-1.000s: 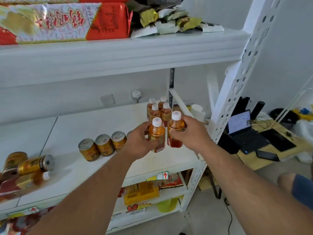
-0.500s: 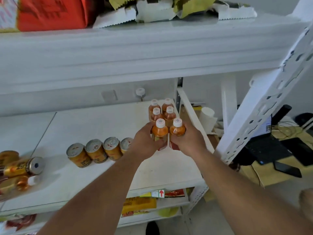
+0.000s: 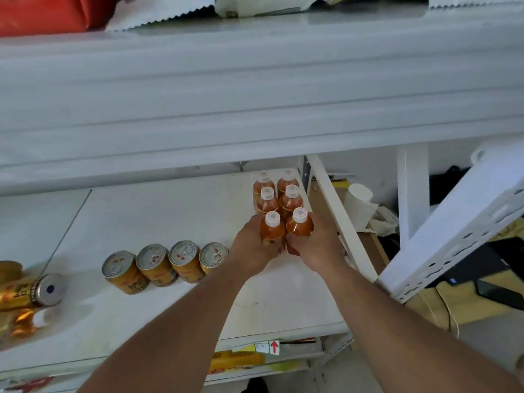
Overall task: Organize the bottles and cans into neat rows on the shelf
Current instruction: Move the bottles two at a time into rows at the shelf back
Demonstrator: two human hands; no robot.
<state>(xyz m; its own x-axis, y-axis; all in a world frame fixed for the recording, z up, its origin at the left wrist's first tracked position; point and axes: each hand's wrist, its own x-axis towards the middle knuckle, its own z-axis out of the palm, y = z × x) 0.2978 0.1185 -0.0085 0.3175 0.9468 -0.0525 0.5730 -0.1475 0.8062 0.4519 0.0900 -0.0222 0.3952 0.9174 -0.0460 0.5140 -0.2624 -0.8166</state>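
Note:
On the white middle shelf (image 3: pixel 170 211), several amber bottles with white caps (image 3: pixel 279 194) stand in two columns at the right end. My left hand (image 3: pixel 251 245) grips the front-left bottle (image 3: pixel 272 229). My right hand (image 3: pixel 314 245) grips the front-right bottle (image 3: pixel 300 225). Both bottles stand upright, side by side, just in front of the others. To the left of my hands, several gold cans (image 3: pixel 167 263) stand upright in a row. At the far left a gold can (image 3: pixel 31 292) lies on its side, with another bottle (image 3: pixel 25 324) lying below it.
The upper shelf (image 3: pixel 255 89) overhangs close above, carrying red and white packets (image 3: pixel 158 9). A white slanted brace (image 3: pixel 337 211) and a perforated post (image 3: pixel 453 245) bound the shelf's right end. A paper roll (image 3: pixel 360 199) lies beyond it. Yellow packages (image 3: pixel 238 361) sit on the lower shelf.
My hands have carried the two bottles deeper onto the shelf, up against the standing bottles. The camera has moved closer and tilted down.

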